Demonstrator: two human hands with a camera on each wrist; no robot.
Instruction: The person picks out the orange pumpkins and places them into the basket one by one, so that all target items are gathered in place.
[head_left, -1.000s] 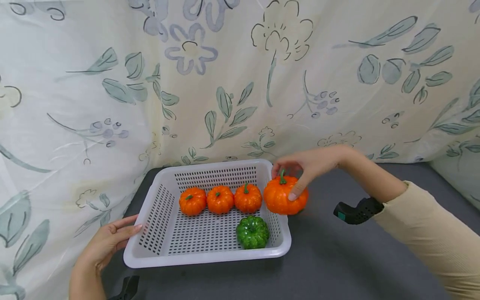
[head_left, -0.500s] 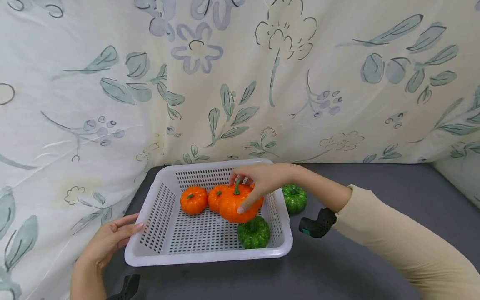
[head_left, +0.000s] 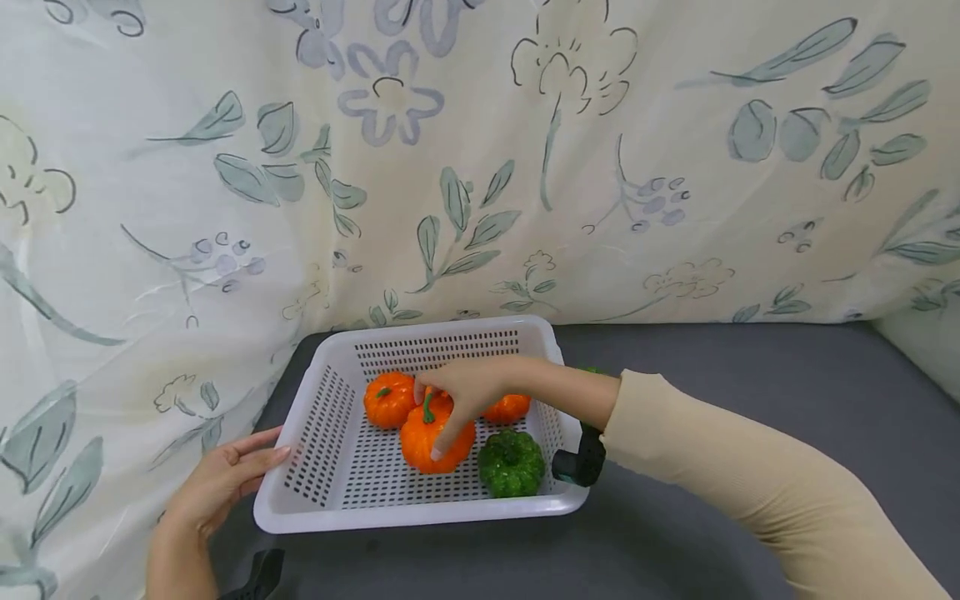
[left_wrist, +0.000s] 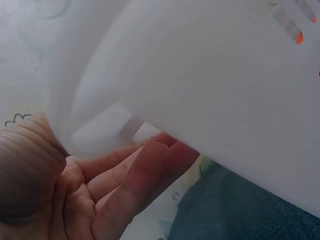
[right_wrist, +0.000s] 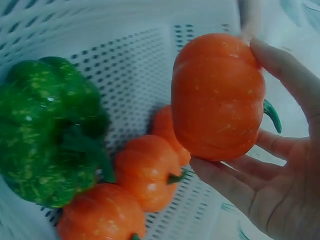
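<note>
Counter: I am working over a dark grey counter (head_left: 720, 400) that is running back to a hanging cloth.
Backdrop: a cream curtain (head_left: 480, 150) printed with grey-blue flowers and leaves is filling the whole space behind and to my left.
Basket: a white perforated plastic basket (head_left: 315, 433) is sitting on the counter near the curtain; its slotted walls and floor are showing through in my right wrist view.
Large pumpkin: the large orange pumpkin (head_left: 435, 440) is glossy, ribbed and lightly speckled, with a green stem; it is hanging low inside the basket, in front of the row of small ones. I cannot tell whether it is touching the basket floor.
Right hand: my right hand (head_left: 465, 390) is grasping the large orange pumpkin, fingers curling round its sides from above, the stem lying toward my palm.
Left hand: my left hand (head_left: 225, 483) is resting, fingers straight and released, against the basket's near left corner; the left wrist view is showing them lying along the white rim.
Small pumpkins: small orange pumpkins (head_left: 388, 400) are lining the back of the basket, partly hidden behind my right hand.
Green pumpkin: a green pumpkin (head_left: 512, 463) is lying in the front right part of the basket, just beside the large one.
</note>
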